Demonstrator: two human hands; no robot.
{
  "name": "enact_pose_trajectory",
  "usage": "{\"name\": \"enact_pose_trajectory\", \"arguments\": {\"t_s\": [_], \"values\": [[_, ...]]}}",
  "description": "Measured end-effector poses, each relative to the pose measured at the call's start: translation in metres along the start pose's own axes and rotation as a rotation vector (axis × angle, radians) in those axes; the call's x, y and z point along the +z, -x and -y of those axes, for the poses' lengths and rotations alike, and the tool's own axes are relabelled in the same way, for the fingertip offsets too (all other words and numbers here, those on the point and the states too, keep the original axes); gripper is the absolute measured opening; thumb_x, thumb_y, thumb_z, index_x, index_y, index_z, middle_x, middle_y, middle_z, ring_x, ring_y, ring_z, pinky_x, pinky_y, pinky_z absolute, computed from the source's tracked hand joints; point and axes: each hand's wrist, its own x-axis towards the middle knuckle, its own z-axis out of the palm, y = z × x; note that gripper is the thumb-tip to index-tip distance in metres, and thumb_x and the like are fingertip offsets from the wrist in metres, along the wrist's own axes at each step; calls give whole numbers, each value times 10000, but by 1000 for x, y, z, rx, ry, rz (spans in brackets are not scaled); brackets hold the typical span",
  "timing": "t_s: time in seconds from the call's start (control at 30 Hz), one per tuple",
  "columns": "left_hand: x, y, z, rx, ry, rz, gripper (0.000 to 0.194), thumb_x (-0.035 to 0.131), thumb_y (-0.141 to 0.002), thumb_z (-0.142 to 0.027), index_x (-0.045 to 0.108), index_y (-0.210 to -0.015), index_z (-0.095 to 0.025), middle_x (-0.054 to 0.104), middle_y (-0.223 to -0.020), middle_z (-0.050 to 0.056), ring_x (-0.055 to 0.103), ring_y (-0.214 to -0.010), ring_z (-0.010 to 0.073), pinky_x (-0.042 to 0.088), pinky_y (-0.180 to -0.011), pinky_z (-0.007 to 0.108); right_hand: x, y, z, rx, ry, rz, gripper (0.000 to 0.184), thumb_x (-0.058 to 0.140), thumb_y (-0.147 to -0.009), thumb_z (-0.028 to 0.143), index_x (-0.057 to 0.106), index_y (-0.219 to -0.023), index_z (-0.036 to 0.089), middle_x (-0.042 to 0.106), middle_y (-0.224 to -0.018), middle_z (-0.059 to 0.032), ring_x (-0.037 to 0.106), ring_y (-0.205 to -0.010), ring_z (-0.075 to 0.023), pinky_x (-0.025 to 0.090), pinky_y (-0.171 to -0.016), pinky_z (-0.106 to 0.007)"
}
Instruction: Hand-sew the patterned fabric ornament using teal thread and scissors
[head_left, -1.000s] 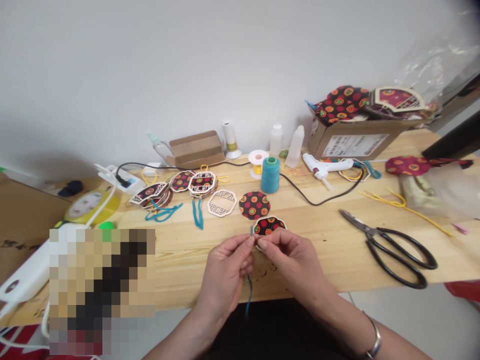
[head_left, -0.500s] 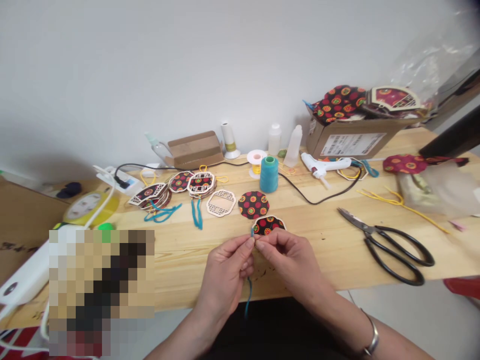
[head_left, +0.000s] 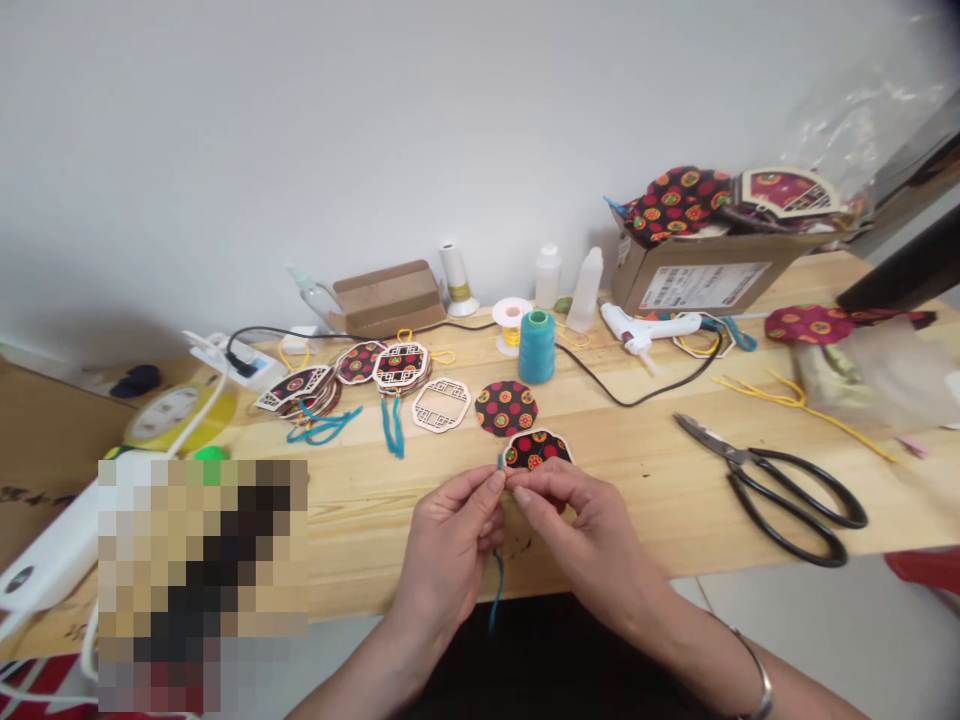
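My left hand (head_left: 457,525) pinches a blue cord (head_left: 496,590), whose tail hangs below the fingers past the table's front edge. Close against it, my right hand (head_left: 574,510) is closed in a pinch at the same spot; the fingertips hide what it grips, seemingly the cord too. Just beyond the fingers lies a wood-rimmed piece with dark flowered fabric (head_left: 536,450), partly covered by my right hand. Behind it are a round flowered fabric piece (head_left: 507,408) and a bare wooden lattice frame (head_left: 442,405). A blue thread cone (head_left: 537,348) stands farther back.
Black-handled scissors (head_left: 772,490) lie at the right, near a yellow cord (head_left: 806,405). A white glue gun (head_left: 649,328) rests before a full cardboard box (head_left: 697,280). Finished ornaments (head_left: 401,368) with tassels are stacked at left, near a power strip (head_left: 236,360) and tape roll (head_left: 180,415).
My right hand and forearm have shifted slightly, with the wrist and bracelet lower and farther right. Both hands keep their pinch at nearly the same place.
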Motion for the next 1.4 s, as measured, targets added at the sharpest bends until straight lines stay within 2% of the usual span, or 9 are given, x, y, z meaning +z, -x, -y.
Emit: {"name": "enact_pose_trajectory", "arguments": {"t_s": [0.17, 0.27, 0.47, 0.57, 0.7, 0.9, 1.13, 1.23, 1.4], "values": [[0, -1, -1, -8, -18, -7, 185, 782, -629, -255, 725, -733, -113, 532, -541, -21, 300, -436, 19, 212, -398, 153, -7, -1, 2, -102, 145, -44, 204, 514, -856, 200, 717, -882, 204, 609, -784, -41, 562, -752, -143, 457, -677, -269], [0, 0, 0, -1, -37, 11, 182, 773, -644, -262, 722, -740, -117, 560, -581, -6, 309, -438, 17, 214, -403, 158, -15, -10, -1, -57, 123, -104, 160, 577, -816, 220, 707, -900, 178, 605, -808, -47, 573, -767, -150, 466, -692, -284], [0, 3, 1, -48, -98, 78, 166, 778, -637, -257, 722, -723, -127, 429, -472, -60, 297, -433, 25, 208, -418, 169, -25, -27, -6, 190, -213, 152, 248, 728, -668, 282, 714, -880, 156, 603, -826, -26, 572, -753, -139, 465, -689, -283], [-2, 3, 2, -42, -156, 107, 153, 756, -666, -269, 731, -730, -132, 515, -510, -29, 307, -435, 23, 211, -421, 176, -23, -29, -7, 266, -361, 222, 201, 759, -633, 287, 708, -765, 144, 597, -736, -2, 562, -665, -111, 449, -637, -261], [-5, 2, 3, -16, -243, 119, 130, 724, -701, -260, 746, -746, -140, 625, -612, 21, 349, -442, 27, 229, -422, 186, -21, -27, -9, 230, -409, 227, 164, 762, -642, 286, 697, -671, 138, 582, -647, 10, 552, -590, -96, 431, -599, -253], [-5, 1, 2, -23, -284, 128, 132, 711, -710, -259, 735, -681, -133, 604, -573, 9, 347, -431, 28, 228, -418, 186, -21, -27, -11, 250, -506, 236, 167, 755, -649, 274, 691, -730, 142, 607, -619, 13, 575, -572, -110, 439, -599, -270], [-7, 2, 2, -24, -351, 168, 137, 678, -744, -265, 722, -685, -149, 600, -582, -6, 350, -441, 34, 249, -429, 182, -23, -27, -8, 221, -439, 258, 221, 732, -678, 317, 621, -608, 140, 593, -562, 8, 543, -585, -119, 416, -604, -270], [-10, 1, 1, 24, -445, 180, 141, 657, -767, -292, 725, -728, -176, 612, -609, -12, 398, -487, 57, 294, -461, 189, -24, -27, -7, 220, -420, 220, 219, 729, -680, 312, 606, -620, 142, 567, -565, 21, 502, -583, -102, 389, -594, -251], [-12, -1, -3, 256, -688, 218, 112, 627, -792, -231, 737, -780, -214, 661, -717, 0, 553, -697, 124, 415, -664, 229, -30, -28, -5, 142, -485, 156, 165, 678, -745, 258, 597, -657, 144, 584, -709, 2, 486, -639, -85, 386, -617, -232]]}}
